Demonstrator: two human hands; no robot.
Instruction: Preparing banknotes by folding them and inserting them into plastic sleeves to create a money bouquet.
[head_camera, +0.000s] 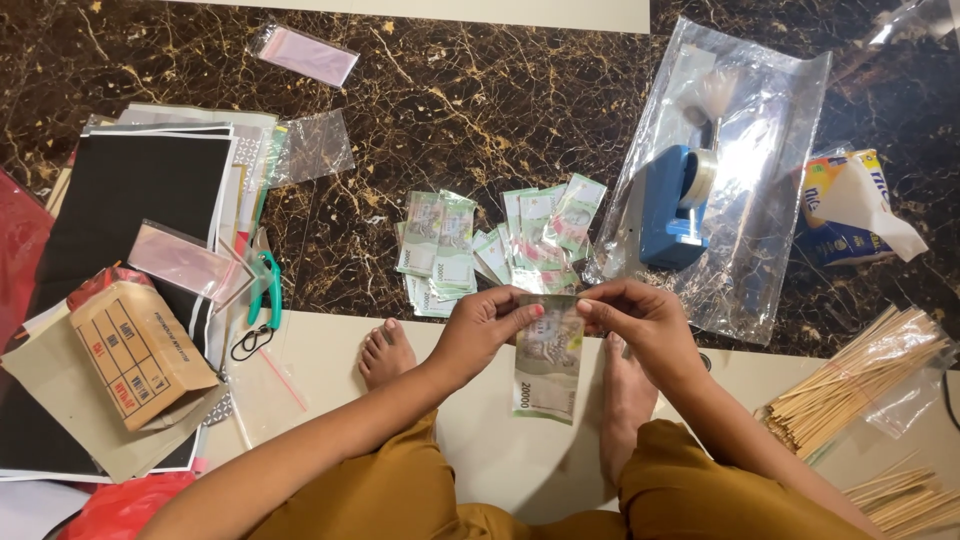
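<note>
On the dark marble floor (470, 90) lies a spread pile of banknotes (500, 245). Just below it, 1 green banknote (548, 365) hangs upright, its top edge pinched between the left hand (485, 330) and right hand (640, 320), both closed on it

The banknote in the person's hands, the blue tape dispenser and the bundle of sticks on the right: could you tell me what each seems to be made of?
Banknote: thin printed paper or polymer, matte; it hangs limp from both hands.
Blue tape dispenser: probably moulded plastic, with a smooth, even colour.
Bundle of sticks: likely bamboo or wood, pale tan, thin and straight, partly in clear film.
</note>
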